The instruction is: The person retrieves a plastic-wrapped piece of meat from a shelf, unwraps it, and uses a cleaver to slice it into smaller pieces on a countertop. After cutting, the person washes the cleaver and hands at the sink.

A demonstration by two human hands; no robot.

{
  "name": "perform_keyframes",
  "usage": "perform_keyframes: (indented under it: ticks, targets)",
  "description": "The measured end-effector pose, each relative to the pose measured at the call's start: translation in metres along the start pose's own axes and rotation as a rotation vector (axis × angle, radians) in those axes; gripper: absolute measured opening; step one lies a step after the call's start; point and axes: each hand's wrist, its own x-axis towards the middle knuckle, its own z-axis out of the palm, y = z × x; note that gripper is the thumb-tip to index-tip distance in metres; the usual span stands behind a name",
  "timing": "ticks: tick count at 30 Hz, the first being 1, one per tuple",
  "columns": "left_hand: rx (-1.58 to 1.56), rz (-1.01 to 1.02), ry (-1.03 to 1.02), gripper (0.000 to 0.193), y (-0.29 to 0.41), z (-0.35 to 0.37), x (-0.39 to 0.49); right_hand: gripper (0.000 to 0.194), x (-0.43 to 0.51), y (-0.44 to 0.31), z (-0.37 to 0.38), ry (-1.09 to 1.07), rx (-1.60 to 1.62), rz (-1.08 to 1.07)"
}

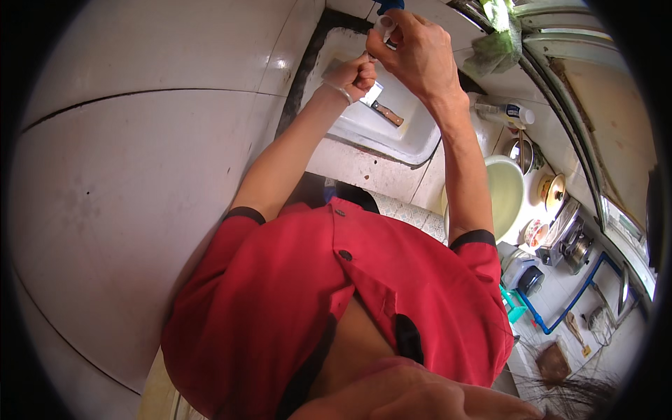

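Note:
My right hand (420,58) pinches a small translucent white cylindrical piece (385,25) with a round opening, close beneath a blue fitting (389,5) at the wall. Just below it, my left hand (357,77) is curled, its thumb tip near the right fingers; whether something sits inside that fist is hidden. A bracelet circles the left wrist. Under both hands lies a white sink (415,139). In it rests a cleaver with a brown riveted handle (387,113) and a shiny blade (372,93), partly covered by my left hand.
Tiled wall (157,147) rises close on the left. To the right stand a plastic bottle (512,113), a large pale basin (508,197), a metal pot (521,153), a lidded pot (554,191) and a patterned bowl (535,232). A green plastic bag (493,50) hangs by the window frame.

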Motion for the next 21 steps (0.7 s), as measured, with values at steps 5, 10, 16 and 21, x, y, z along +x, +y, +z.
perform_keyframes:
  ticks: [5, 10, 16, 21]
  targets:
    - [0.013, 0.02, -0.015, 0.03, 0.0, 0.005, 0.013, 0.028, 0.003, -0.004, -0.01, -0.06, 0.036, 0.019]
    - [-0.106, 0.037, -0.297, 0.027, 0.001, 0.014, 0.017, 0.02, -0.031, 0.035, 0.018, 0.123, 0.563, 0.119]
    - [-0.023, 0.12, -0.208, 0.029, 0.0, 0.032, 0.001, 0.022, -0.153, 0.123, 0.1, -0.088, 0.156, 0.646]
    - [0.122, 0.068, -0.14, 0.03, 0.008, 0.024, -0.006, 0.019, -0.167, 0.114, 0.104, 0.165, 0.423, 0.645]
